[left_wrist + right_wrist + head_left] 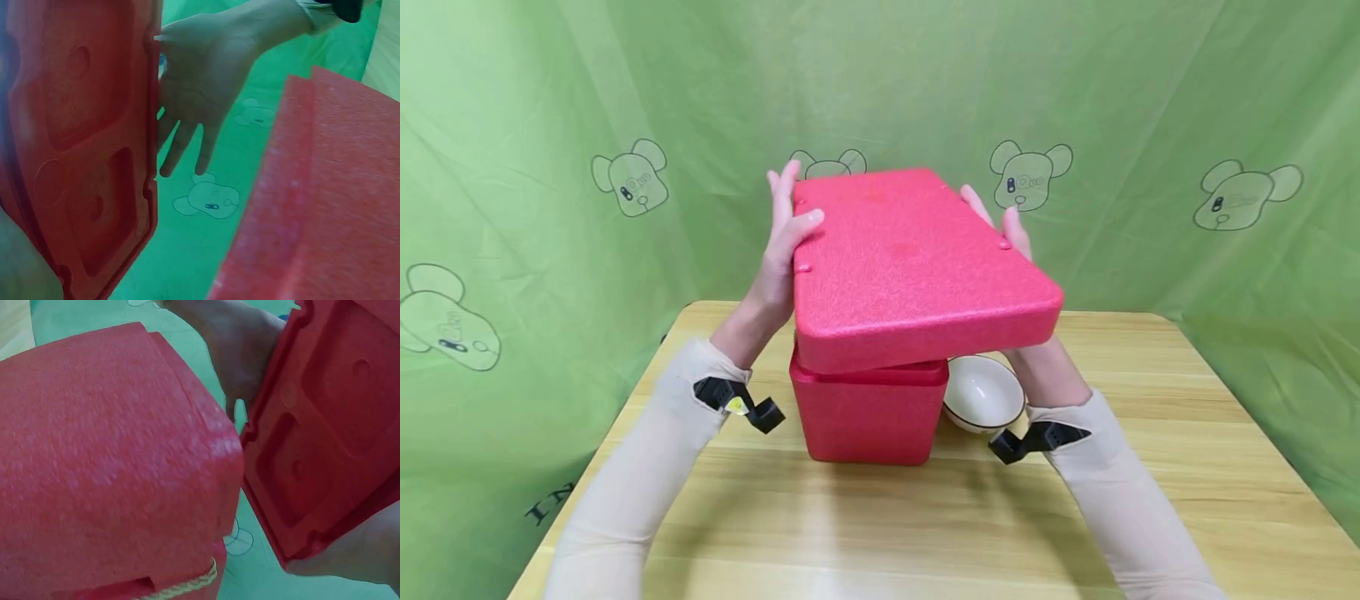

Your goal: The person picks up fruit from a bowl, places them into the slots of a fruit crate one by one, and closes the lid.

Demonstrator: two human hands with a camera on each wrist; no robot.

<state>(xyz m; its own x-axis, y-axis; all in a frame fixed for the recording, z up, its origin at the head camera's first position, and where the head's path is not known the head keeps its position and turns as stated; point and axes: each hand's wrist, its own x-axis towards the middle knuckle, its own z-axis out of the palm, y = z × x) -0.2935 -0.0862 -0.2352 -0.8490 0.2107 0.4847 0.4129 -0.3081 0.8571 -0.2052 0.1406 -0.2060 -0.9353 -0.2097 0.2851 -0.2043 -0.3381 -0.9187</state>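
Observation:
Both hands hold a red foam lid point(917, 258) tilted above a red foam box point(868, 417). My left hand point(782, 250) has its palm at the lid's left side, with the thumb over the top face and other fingers stretched away. Along the right edge lies my right hand point(209, 69), fingers straight and spread in the left wrist view; the lid hides part of it in the head view. Recessed rectangles mark the lid's underside point(297, 469). The lid covers the box's opening in the head view, so its contents cannot be seen.
A white bowl point(985, 392) with a dark rim stands right of the box, partly covered by the lid. A braided rope point(187, 584) runs along the box. Green cloth point(887, 83) with bear drawings hangs behind and beside the wooden table point(850, 542).

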